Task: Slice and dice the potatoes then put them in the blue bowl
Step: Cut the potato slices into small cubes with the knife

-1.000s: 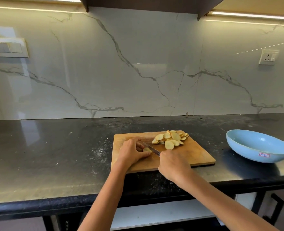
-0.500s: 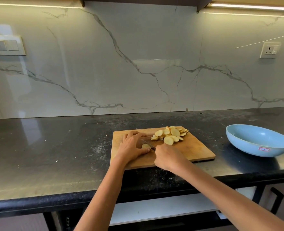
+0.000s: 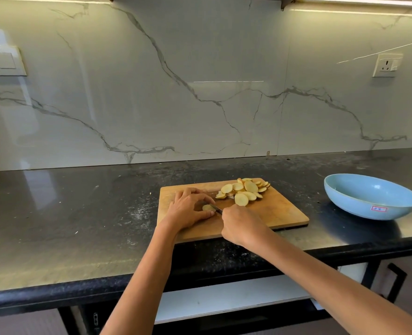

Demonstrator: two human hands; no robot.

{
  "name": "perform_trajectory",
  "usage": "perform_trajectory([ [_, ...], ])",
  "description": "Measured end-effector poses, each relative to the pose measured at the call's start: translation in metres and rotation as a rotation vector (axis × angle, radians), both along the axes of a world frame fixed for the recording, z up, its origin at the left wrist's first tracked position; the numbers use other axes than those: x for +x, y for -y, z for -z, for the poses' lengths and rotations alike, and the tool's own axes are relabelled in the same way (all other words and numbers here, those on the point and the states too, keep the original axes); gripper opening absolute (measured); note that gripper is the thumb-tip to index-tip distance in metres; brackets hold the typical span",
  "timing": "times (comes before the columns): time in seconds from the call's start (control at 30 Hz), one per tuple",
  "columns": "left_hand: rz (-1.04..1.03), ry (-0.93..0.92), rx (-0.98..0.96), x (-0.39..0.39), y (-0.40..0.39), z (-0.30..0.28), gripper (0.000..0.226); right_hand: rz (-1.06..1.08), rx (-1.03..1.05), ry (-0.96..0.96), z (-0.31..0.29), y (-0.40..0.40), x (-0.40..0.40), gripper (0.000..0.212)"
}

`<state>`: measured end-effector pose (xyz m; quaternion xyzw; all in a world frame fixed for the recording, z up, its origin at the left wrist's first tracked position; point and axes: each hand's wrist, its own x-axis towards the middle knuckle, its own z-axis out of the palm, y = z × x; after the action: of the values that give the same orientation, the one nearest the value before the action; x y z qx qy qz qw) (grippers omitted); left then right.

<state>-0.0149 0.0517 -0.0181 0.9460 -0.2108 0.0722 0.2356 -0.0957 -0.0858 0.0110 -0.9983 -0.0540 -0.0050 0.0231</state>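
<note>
Dark counter (image 3: 79, 213): one board (image 3: 280, 213), one blue bowl (image 3: 369, 201), two hands.

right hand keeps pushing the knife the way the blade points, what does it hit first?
Probably the potato piece that the left hand holds on the cutting board; the knife in the right hand points up-left at it. Depth unclear.

Bright strip lights (image 3: 359, 2) run along the top edge and wash the glossy white marble backsplash (image 3: 200, 81) with a warm glow and a thin reflected streak. The polished black stone worktop (image 3: 55, 213) shows pale glare at its left end. Wide-angle distortion bows the worktop's front edge; focus is slightly soft throughout.
</note>
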Motion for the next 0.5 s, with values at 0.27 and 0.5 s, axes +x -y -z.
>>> perform_trajectory([
  [0.27,0.005,-0.011,0.035,0.002,0.0,0.0,0.025,-0.02,-0.02,-0.031,0.002,0.013,-0.016,0.016],
  [0.5,0.012,-0.007,0.032,0.003,0.0,0.0,0.024,0.003,-0.041,-0.056,-0.008,0.035,-0.037,0.025],
])
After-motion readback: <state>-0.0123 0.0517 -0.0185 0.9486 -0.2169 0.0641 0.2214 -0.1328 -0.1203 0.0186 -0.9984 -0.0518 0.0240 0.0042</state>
